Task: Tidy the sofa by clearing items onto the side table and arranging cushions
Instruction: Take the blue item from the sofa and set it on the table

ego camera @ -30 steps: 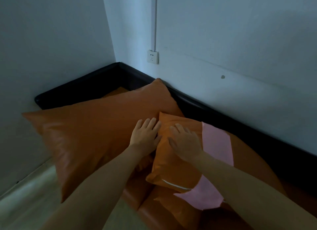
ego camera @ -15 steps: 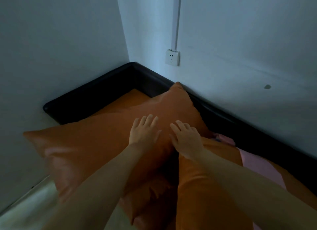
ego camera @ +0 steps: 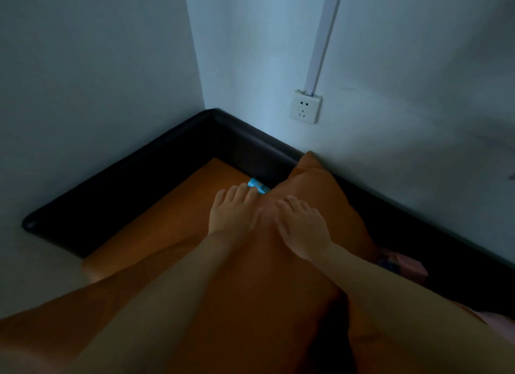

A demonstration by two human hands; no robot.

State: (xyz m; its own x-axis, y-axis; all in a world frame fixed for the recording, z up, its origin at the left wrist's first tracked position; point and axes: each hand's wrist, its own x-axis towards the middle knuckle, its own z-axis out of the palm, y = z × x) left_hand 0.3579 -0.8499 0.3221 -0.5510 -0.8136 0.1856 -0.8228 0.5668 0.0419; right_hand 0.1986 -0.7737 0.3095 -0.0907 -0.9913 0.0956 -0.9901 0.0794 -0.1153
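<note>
A large orange cushion [ego camera: 312, 184] lies tilted on the orange sofa seat [ego camera: 178, 203], its far corner up against the wall. My left hand [ego camera: 232, 213] presses flat on the cushion's left edge with straight fingers. My right hand [ego camera: 302, 228] lies flat on the cushion's middle. A small light-blue object [ego camera: 257, 185] shows just beyond my left fingertips, against the sofa's black back. A pink item [ego camera: 404, 265] peeks out at the cushion's right side.
The sofa's black padded rim [ego camera: 117, 178] runs along both walls and meets in the corner. A white wall socket [ego camera: 305, 106] with a cable duct above it sits on the right wall. Pale floor shows at the lower left.
The view and both hands have moved toward the corner. The big cushion now lies lower and further right, baring the seat and the blue object. The smaller pink-striped cushion is out of sight.
</note>
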